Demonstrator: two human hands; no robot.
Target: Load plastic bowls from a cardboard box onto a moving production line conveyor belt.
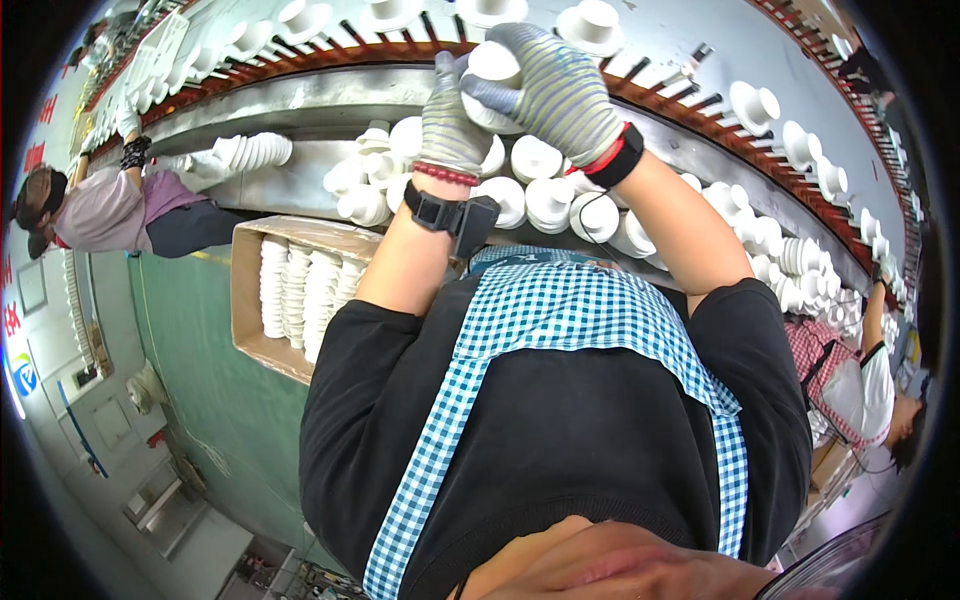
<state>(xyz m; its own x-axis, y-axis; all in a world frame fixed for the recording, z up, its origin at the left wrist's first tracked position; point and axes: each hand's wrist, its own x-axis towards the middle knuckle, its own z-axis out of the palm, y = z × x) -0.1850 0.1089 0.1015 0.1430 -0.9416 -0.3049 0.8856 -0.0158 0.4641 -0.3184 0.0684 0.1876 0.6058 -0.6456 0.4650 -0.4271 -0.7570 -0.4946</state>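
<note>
Both my hands, in striped knit gloves, are closed round a white flanged ceramic piece (pixel 494 64) at the edge of the rack. My left hand (pixel 450 128) grips it from the left side, and its thumb points up along the piece. From above and the right, my right hand (pixel 562 92) wraps its fingers over the same piece. Just below my hands, more white flanged pieces (pixel 548 200) lie stacked on a metal ledge. Similar pieces (pixel 590 25) stand past my hands, along a row of dark pegs (pixel 635 72).
An open cardboard box (pixel 243 290) with stacked white pieces stands at my left. A metal rail (pixel 330 100) runs along the row of pegs. One person (pixel 150 205) works at the far left, another (pixel 850 385) at the far right. Green floor (pixel 200 370) lies behind the box.
</note>
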